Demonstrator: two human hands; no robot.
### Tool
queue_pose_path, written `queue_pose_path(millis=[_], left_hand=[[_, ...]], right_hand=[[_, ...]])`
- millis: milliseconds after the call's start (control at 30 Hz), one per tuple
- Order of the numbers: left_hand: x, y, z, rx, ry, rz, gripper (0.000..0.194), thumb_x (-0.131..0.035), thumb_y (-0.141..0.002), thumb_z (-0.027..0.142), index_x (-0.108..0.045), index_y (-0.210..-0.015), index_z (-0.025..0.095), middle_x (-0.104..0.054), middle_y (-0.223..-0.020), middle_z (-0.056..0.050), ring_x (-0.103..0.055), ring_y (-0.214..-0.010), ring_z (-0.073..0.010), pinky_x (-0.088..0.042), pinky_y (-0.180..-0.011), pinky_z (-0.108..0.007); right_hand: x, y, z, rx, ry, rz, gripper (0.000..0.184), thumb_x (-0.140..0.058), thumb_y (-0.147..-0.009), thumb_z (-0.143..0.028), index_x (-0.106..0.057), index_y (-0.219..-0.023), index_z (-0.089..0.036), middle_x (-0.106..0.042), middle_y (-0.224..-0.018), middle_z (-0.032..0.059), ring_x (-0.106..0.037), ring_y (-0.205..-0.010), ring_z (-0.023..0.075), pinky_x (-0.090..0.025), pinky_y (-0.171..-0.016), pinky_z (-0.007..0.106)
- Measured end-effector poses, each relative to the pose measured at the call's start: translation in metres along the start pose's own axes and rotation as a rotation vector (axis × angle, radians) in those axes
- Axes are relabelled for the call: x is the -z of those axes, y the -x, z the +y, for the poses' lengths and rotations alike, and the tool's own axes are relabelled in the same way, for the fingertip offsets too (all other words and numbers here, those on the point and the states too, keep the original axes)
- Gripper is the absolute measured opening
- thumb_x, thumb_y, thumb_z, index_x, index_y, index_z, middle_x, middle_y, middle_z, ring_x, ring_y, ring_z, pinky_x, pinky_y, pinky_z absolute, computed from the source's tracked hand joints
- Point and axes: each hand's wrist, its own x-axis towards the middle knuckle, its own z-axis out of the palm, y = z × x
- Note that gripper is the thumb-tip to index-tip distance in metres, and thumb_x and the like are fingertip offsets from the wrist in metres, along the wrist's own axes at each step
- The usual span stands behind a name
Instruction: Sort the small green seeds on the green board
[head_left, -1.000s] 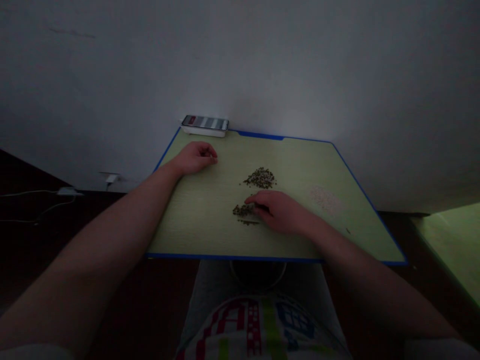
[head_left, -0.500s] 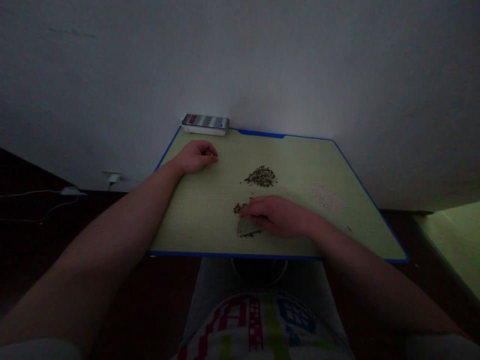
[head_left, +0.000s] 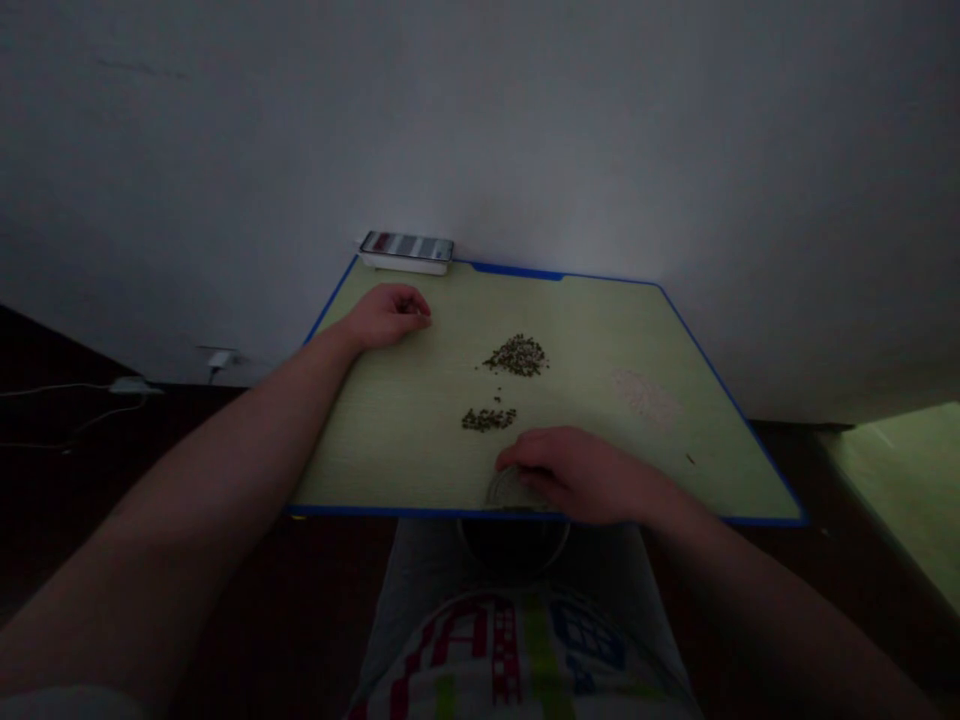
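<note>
My right hand [head_left: 566, 470] is closed on a clear half-round piece that looks like a protractor [head_left: 504, 488]. Its straight side lies low on the pale green board [head_left: 390, 440], close to the front edge, with a few dark bits along it. Just beyond this hand a small strip of dark seeds or beans [head_left: 487, 420] lies on the board. A larger heap of mixed dark and pale grains [head_left: 519, 356] sits farther back. At the left, my left hand [head_left: 388, 315] rests on the board with its fingers curled; whatever they may hold is hidden.
Pale grains [head_left: 646, 396] lie spread at the right, near a small brown sliver [head_left: 691, 459]. A phone [head_left: 409, 246] rests on a white box [head_left: 405, 264] at the back left corner. Below the front edge, a dark round container [head_left: 514, 545] sits between my legs.
My right hand has drawn the protractor toward the board's front edge, uncovering more of the small dark strip. My left hand stays in place on the board.
</note>
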Motion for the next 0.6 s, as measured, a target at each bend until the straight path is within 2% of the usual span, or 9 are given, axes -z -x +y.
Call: queue_pose_path(millis=[233, 400, 500, 600], left_hand=[[0.001, 0.001, 0.002, -0.007, -0.020, 0.007, 0.019, -0.071, -0.066, 0.031, -0.065, -0.076, 0.016, -0.049, -0.053, 0.005, -0.042, -0.050, -0.0080, -0.031, -0.050, -0.023], [0.001, 0.001, 0.002, 0.004, -0.024, 0.015, 0.019, -0.071, -0.066, 0.031, -0.065, -0.075, 0.016, -0.049, -0.054, 0.005, -0.042, -0.051, -0.0084, -0.032, -0.051, -0.024], [0.001, 0.001, 0.002, -0.001, -0.024, 0.016, 0.020, -0.072, -0.066, 0.031, -0.065, -0.076, 0.016, -0.049, -0.054, 0.005, -0.043, -0.051, -0.0086, -0.032, -0.051, -0.024], [0.001, 0.001, 0.002, -0.007, -0.029, 0.012, 0.021, -0.072, -0.065, 0.033, -0.065, -0.075, 0.016, -0.049, -0.054, 0.005, -0.042, -0.050, -0.0084, -0.031, -0.050, -0.023]], right_hand=[[-0.011, 0.018, 0.005, -0.092, -0.067, 0.097, 0.033, -0.054, -0.088, -0.013, -0.072, -0.115, -0.019, -0.076, -0.109, 0.0079, -0.069, -0.098, 0.0224, -0.051, -0.087, 0.035], [-0.014, 0.031, 0.007, -0.130, -0.077, 0.120, 0.034, -0.054, -0.088, -0.014, -0.072, -0.115, -0.021, -0.077, -0.110, 0.0078, -0.070, -0.099, 0.0228, -0.053, -0.088, 0.036], [-0.014, 0.027, 0.007, -0.145, -0.055, 0.143, 0.034, -0.053, -0.089, -0.014, -0.072, -0.117, -0.020, -0.076, -0.111, 0.0087, -0.070, -0.100, 0.0229, -0.053, -0.089, 0.036], [-0.013, 0.011, 0.003, -0.137, -0.003, 0.162, 0.035, -0.051, -0.090, -0.013, -0.071, -0.119, -0.017, -0.075, -0.114, 0.0110, -0.069, -0.103, 0.0243, -0.052, -0.091, 0.038]])
